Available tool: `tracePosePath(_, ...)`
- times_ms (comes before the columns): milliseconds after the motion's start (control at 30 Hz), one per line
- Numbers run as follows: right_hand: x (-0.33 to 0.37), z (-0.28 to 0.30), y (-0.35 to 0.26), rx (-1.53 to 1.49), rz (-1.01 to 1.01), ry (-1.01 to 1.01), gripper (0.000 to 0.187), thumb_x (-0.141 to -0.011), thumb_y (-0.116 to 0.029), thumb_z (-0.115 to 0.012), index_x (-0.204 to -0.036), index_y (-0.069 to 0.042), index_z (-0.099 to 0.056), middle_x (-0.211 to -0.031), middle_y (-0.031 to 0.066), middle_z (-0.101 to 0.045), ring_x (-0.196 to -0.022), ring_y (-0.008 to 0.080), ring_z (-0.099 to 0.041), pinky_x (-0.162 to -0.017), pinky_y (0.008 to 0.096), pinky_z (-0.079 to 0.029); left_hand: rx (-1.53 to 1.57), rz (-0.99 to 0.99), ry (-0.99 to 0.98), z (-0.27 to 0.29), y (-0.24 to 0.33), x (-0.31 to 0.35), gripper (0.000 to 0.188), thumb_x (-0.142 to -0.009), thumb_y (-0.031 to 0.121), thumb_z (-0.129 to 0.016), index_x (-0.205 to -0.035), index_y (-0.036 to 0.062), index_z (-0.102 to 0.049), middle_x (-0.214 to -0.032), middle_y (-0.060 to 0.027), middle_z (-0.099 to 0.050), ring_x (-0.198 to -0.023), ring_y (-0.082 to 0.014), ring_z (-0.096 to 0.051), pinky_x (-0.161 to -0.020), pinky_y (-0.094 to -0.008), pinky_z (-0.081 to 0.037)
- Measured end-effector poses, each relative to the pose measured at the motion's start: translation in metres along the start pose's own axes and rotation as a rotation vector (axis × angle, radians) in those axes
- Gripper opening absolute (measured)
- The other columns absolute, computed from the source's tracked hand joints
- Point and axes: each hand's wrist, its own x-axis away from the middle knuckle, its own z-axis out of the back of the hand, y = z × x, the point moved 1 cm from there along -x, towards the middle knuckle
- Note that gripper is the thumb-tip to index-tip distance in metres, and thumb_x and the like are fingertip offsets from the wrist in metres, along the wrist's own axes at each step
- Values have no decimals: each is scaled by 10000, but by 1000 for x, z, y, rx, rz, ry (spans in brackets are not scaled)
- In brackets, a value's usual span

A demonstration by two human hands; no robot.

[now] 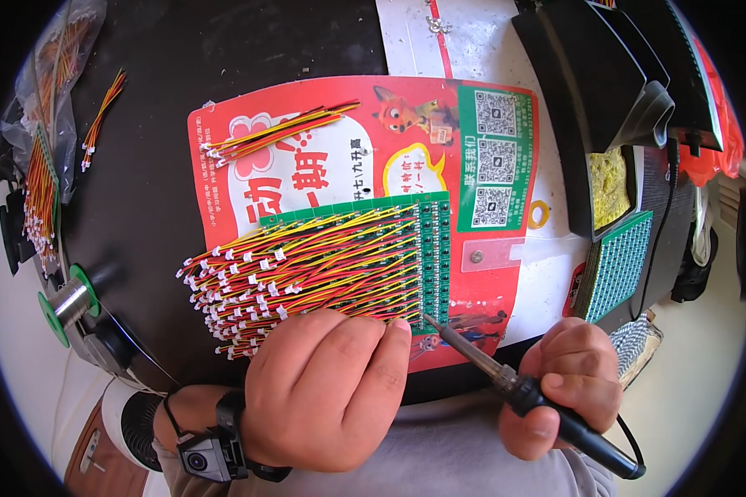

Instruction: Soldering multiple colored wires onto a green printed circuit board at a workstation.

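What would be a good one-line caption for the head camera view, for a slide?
Right hand points a soldering iron at a green circuit board full of red-yellow wires; left hand steadies them.

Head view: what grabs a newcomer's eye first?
The fan of red-and-yellow wire leads soldered along a green circuit board, dead centre on a red printed sheet. Below it, the left hand presses on the wires while the right hand holds a soldering iron, tip at the board's lower corner.
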Motion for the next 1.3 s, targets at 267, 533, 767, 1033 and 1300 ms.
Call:
tracePosePath(267, 3, -8, -1, 93, 7, 198, 280, -907, -305, -646, -887, -49, -534, -624, 13, -444, -517, 115, -413, -437, 274, -295, -4, -16, -4, 0, 0, -2, 259, -643, -73, -734, -901, -59, -706, -761, -129, -626, -627, -268, -589, -544, -351, -491)
tracePosePath(533, 1, -7, -3, 72, 1, 143, 278, -894, -292, -663, -868, -48, -532, -623, 14, -439, -507, 115, -404, -435, 280, -279, 4, -57, 64, 0, 0, 1, 265, -634, -79, -730, -897, -58, -708, -767, -120, -624, -629, -258, -584, -534, -339, -475)
tracePosePath(767, 1, -3, 1, 41, 23, 92, 288, -881, -283, -674, -847, -40, -524, -616, 12, -427, -501, 117, -401, -428, 278, -272, -77, -43, 19, 0, 5, 9, 182, -715, 31, -742, -888, -18, -711, -779, -76, -625, -677, -223, -586, -531, -328, -493)
tracePosePath(1033, -1, 6, -1, -12, -20, -13, 293, -790, -174, -805, -875, -19, -570, -620, 35, -506, -507, 173, -483, -421, 299, -385, -72, -42, 15, -2, 4, 7, 173, -724, 19, -741, -886, -29, -705, -764, -71, -614, -657, -208, -579, -516, -315, -481)
tracePosePath(1300, -1, -4, 1, 62, 22, 69, 294, -873, -283, -678, -830, -39, -518, -608, 7, -424, -486, 113, -397, -416, 270, -276, -71, -51, 19, -2, 4, 6, 180, -729, 29, -731, -896, -33, -703, -768, -73, -612, -661, -206, -582, -518, -311, -483)
